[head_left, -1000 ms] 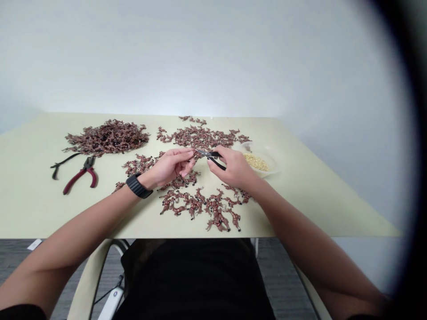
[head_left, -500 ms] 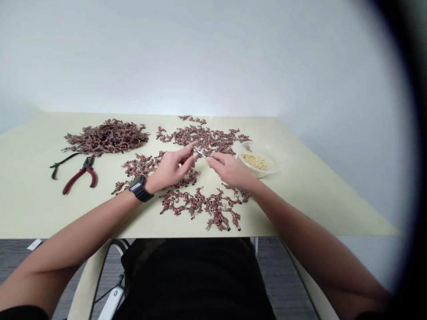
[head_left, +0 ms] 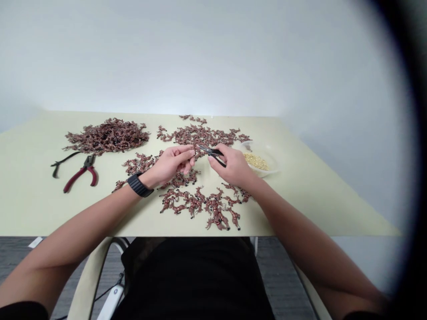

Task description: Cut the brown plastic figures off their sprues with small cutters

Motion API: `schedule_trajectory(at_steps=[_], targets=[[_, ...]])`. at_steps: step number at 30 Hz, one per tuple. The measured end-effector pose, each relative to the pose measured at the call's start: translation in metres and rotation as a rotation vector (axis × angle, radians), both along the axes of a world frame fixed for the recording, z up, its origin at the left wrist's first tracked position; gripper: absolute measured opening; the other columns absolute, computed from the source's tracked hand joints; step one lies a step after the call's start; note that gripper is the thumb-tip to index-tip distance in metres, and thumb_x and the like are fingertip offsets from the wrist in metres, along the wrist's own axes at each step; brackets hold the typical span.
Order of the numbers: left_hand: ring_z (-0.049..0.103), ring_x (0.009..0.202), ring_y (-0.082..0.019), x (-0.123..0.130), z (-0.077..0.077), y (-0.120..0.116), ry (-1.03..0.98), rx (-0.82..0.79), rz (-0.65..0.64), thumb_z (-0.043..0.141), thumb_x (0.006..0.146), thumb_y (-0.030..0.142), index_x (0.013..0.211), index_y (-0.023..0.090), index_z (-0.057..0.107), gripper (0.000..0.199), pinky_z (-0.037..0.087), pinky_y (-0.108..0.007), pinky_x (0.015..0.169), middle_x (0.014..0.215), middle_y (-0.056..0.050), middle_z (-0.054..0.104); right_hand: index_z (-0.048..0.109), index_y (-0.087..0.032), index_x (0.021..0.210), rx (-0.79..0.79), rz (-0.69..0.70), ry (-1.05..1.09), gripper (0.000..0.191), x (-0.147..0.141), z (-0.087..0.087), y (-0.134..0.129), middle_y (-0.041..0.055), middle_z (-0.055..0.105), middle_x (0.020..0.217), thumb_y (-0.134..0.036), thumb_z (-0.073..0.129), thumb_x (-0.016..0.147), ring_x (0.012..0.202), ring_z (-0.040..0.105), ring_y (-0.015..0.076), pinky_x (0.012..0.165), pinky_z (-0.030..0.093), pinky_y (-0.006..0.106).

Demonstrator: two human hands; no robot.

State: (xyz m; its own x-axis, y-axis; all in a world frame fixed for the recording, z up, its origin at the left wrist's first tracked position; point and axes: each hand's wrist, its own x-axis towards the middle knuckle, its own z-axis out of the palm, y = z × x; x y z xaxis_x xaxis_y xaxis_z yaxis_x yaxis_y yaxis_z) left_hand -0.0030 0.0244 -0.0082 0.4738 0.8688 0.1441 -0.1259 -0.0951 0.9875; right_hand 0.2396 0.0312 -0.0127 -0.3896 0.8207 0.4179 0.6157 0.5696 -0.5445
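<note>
My right hand (head_left: 234, 167) is shut around small black-handled pliers (head_left: 213, 153), whose tips point left toward my left hand (head_left: 171, 165). The left fingers are curled together, and anything small between them is hidden. Both hands hover over scattered reddish-brown horse-shaped charms (head_left: 196, 135) with black details. More of these charms lie in groups below the hands (head_left: 196, 202) and in a dense heap (head_left: 107, 138) at the far left. A black wristband (head_left: 139, 185) circles my left wrist.
Red-handled pliers (head_left: 81, 174) and a thin black tool (head_left: 63, 158) lie at the table's left. A clear plastic bowl (head_left: 268, 162) holding small gold pieces (head_left: 256, 162) stands right of my right hand. The pale yellow-green table (head_left: 300, 209) ends in a straight front edge.
My right hand has closed around the pliers, and their black handles now show. My left fingers have curled in from their spread position. The charms and bowl stay put.
</note>
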Motion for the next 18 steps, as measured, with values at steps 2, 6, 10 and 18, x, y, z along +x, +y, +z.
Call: schedule_trajectory(at_steps=[2,6,10,18], targets=[[0.051,0.049,-0.004,-0.0005,-0.0014,0.0009,-0.061,-0.055,-0.028,0.068,0.101,0.037,0.084,0.014,0.066,0.029,0.042,-0.017,0.052,0.066,0.002,0.062,0.06,-0.021,0.101,0.05,0.024,-0.028,0.029,0.0004,-0.0009,0.0011,0.0044,0.061,0.082,-0.049,0.054,0.1,0.073,0.051,0.0201,0.069,0.036,0.035],[0.05,0.048,-0.004,-0.001,-0.0028,0.0009,-0.113,-0.13,-0.042,0.069,0.1,0.035,0.086,0.014,0.068,0.026,0.039,-0.017,0.049,0.067,0.001,0.062,0.06,-0.02,0.103,0.081,0.055,-0.041,0.028,0.0015,-0.0001,0.0018,0.0063,0.065,0.089,-0.047,0.054,0.1,0.076,0.054,0.0206,0.072,0.038,0.035],[0.048,0.047,-0.005,-0.0001,-0.0006,-0.0007,-0.119,-0.151,-0.033,0.068,0.1,0.036,0.085,0.014,0.068,0.027,0.036,-0.018,0.049,0.062,0.002,0.058,0.06,-0.021,0.103,0.071,0.064,-0.041,0.026,0.0022,-0.0001,0.0017,0.0054,0.064,0.088,-0.046,0.054,0.101,0.076,0.055,0.0202,0.071,0.038,0.035],[0.045,0.046,-0.006,-0.0015,0.0023,-0.0006,-0.118,-0.171,-0.048,0.066,0.101,0.035,0.085,0.016,0.067,0.025,0.035,-0.02,0.047,0.058,0.003,0.056,0.06,-0.021,0.099,0.016,0.062,-0.053,0.027,0.0031,0.0052,-0.0008,0.0017,0.058,0.077,-0.048,0.054,0.1,0.069,0.05,0.0179,0.066,0.033,0.033]])
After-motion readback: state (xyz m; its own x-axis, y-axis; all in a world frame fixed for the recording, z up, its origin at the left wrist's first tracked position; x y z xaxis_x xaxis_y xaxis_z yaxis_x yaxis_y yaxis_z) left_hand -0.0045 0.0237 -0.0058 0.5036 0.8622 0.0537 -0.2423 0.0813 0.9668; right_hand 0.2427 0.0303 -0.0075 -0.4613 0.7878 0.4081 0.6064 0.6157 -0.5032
